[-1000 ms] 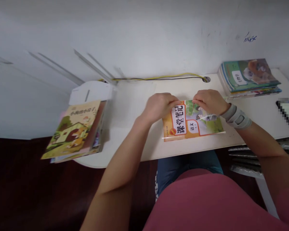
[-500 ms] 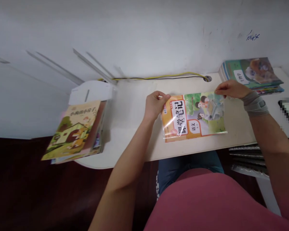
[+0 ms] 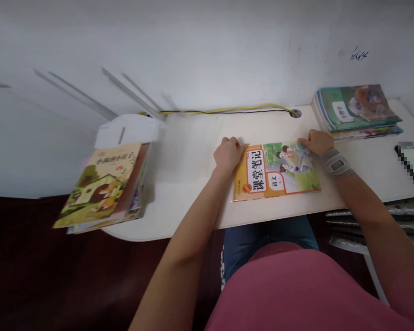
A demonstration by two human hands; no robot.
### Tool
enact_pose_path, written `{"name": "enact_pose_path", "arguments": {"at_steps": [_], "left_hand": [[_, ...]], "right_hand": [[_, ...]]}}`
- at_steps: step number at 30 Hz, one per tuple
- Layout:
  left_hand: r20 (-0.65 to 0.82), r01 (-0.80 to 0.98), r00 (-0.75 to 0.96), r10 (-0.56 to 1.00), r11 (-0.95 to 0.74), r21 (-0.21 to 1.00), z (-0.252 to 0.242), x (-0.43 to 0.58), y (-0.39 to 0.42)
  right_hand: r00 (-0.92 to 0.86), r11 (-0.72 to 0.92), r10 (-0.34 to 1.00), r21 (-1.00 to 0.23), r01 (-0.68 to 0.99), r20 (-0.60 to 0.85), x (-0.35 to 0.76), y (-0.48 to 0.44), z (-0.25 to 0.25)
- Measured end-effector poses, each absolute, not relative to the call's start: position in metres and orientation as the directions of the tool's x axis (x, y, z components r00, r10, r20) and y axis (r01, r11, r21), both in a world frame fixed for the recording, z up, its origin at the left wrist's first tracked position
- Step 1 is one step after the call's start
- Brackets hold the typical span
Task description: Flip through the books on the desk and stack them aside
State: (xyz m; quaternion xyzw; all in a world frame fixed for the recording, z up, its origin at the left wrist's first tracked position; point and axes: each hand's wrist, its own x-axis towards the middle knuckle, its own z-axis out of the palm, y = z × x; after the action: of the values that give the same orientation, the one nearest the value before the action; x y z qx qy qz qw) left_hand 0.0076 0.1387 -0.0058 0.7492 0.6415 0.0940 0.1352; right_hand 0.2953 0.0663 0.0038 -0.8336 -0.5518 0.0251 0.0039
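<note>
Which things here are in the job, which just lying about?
In the job:
课堂笔记 workbook, flat on the white desk
left hand, at its top-left corner
right hand, at its top edge

Lying about:
teal-covered book stack
picture-book stack
yellow-and-black cable
pixelated phone
</note>
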Motion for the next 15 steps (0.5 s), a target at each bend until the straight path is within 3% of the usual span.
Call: {"name": "enact_pose_path", "arguments": {"at_steps": [11,15], "left_hand": [[0.051,0.922,0.352,0.935,-0.355,0.152,-0.01,0.01,0.142],[0.054,0.921,0.285,0.957,-0.289,0.26,-0.011,0.013,0.144]], "right_hand": [[0.322,-0.323,0.943,-0.005,0.947,0.088,0.284,0.047,-0.008],[0.33,-0.336,0.934,0.021,0.942,0.136,0.28,0.047,-0.014]]}}
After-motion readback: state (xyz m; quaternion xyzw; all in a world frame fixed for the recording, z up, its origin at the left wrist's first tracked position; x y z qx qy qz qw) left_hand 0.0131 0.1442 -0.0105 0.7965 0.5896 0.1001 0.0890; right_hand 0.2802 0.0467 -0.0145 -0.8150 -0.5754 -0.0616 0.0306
